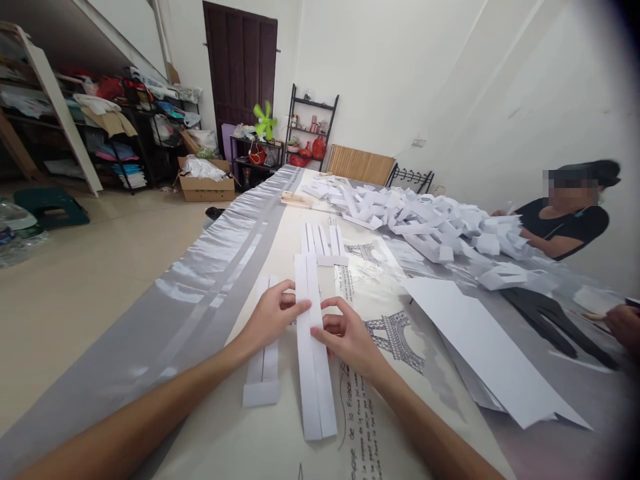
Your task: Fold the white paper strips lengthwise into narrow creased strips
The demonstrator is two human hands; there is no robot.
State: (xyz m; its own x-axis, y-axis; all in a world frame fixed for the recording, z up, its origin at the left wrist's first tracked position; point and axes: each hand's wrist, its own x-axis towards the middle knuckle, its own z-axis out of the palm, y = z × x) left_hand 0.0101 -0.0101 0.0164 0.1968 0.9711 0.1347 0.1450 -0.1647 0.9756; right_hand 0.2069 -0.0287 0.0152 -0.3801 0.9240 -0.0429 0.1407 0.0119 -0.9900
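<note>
My left grip [273, 313] and right grip [345, 333] both pinch the long folded paper strip [314, 353], fingers pressing its centre crease flat on the bench [280, 440]. I judge uneven pressure could skew the fold, or slide the strip on the glossy Eiffel Tower cover [395, 337]. A second strip [264, 373] lies just left, blank sheets [495, 360] right, a heap of folded pieces [425, 220] beyond. Another person [565, 220] sits opposite; shelves [310, 130] line the wall.
</note>
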